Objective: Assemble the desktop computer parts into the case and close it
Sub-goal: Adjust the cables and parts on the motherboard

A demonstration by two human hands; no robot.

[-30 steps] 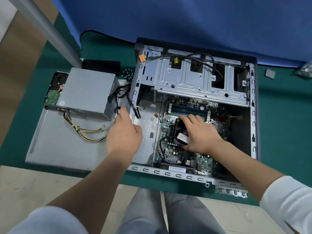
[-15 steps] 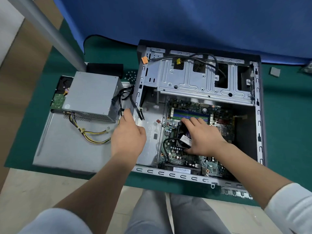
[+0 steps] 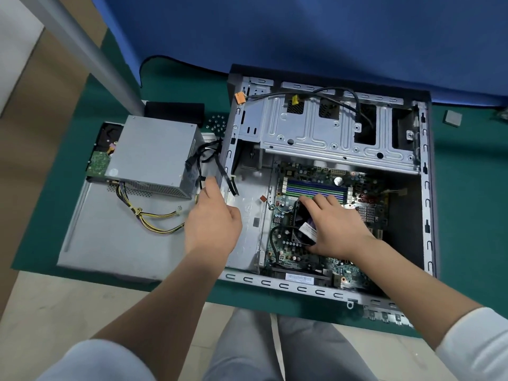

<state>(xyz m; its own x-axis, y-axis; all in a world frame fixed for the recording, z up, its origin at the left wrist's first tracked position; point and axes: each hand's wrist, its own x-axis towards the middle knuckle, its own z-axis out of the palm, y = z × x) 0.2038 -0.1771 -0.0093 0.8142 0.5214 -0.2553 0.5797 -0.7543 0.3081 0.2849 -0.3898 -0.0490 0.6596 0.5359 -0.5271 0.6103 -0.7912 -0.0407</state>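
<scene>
Green mat (image 3: pixel 467 188): hands seemingly hold case (image 3: pixel 427 215), fan (image 3: pixel 302 229).

Right hand (image 3: pixel 336 229) on the cooler fan (image 3: pixel 302 229) inside the open case (image 3: pixel 427 188) (left hand (image 3: pixel 211 221) at its edge).

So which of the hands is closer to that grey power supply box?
The left. The left hand is at the case's left edge, just right of the power supply, which sits outside the case. The right hand rests on the cooler fan inside, farther away.
</scene>
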